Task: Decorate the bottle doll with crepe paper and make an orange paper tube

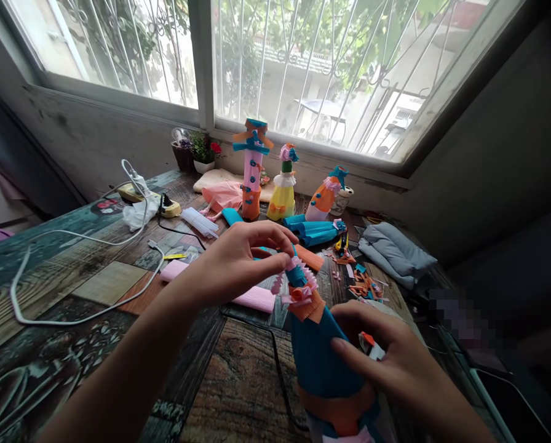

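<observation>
A bottle wrapped in blue crepe paper (317,354) stands slightly tilted in front of me, with an orange band low down and an orange collar. Round its neck sit a pink zigzag-edged ruffle (311,278) and an orange paper rosette (297,294). My left hand (243,258) pinches the blue paper at the very top of the neck between thumb and fingers. Gripping the bottle's side from the right is my right hand (386,347), thumb towards me; its fingertips are hidden behind the bottle. The bottle's base falls outside the view.
Other paper-dressed bottles, pink-orange (252,172), yellow (281,200) and orange (322,197), stand below the window. Pink crepe rolls (254,299), a folded blue piece (310,231), paper scraps (368,286) and a grey cloth pouch (393,252) surround the work. A white cable (77,232) crosses the left.
</observation>
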`<state>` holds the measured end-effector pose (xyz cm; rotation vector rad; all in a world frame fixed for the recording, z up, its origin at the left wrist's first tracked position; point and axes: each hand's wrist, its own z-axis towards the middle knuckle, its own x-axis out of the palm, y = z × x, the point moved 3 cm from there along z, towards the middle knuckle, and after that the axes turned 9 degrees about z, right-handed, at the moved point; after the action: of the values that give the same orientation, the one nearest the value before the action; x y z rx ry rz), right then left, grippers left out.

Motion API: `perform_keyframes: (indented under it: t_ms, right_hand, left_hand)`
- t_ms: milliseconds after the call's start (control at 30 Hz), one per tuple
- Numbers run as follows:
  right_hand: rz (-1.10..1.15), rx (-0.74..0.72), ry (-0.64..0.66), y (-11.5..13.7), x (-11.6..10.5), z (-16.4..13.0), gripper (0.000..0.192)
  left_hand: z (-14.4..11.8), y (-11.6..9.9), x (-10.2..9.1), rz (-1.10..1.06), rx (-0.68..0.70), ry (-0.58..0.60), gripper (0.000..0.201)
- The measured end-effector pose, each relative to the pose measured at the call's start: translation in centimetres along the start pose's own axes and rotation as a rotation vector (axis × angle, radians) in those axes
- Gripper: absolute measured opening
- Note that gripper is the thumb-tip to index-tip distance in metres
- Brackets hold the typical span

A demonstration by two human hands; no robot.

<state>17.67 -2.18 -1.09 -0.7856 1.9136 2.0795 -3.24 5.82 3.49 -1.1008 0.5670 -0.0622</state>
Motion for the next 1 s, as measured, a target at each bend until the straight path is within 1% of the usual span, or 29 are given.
perform_keyframes:
  t_ms: [133,267,367,600,800,1000]
  right_hand:
    - [0.007,0.002,-0.004,0.1,-0.1,0.0,0.016]
    - [0.029,0.011,0.024,0.0,-0.1,-0.1,0.013]
    - [0.044,0.010,0.025,0.2,-0.1,-0.1,0.013]
    - [0.090,0.065,0.058,1.1,-0.2,-0.1,0.013]
    - [0.153,0.069,0.064,0.4,-0.4,-0.1,0.015]
    - [0.192,0.077,0.090,0.1,-0.4,-0.2,0.018]
  left_hand:
    - [0.1,0.1,0.1,0.006,0.003,0.013,0.009]
    - [0.1,0.2,0.0,0.002,0.005,0.025,0.007]
    - [0.1,0.2,-0.2,0.041,0.005,0.021,0.005]
    - [0.0,0.0,-0.5,0.117,0.003,0.061,0.004]
    - [-0.1,0.0,-0.4,0.060,0.018,0.072,0.005]
    - [-0.2,-0.1,-0.6,0.080,0.021,0.060,0.006]
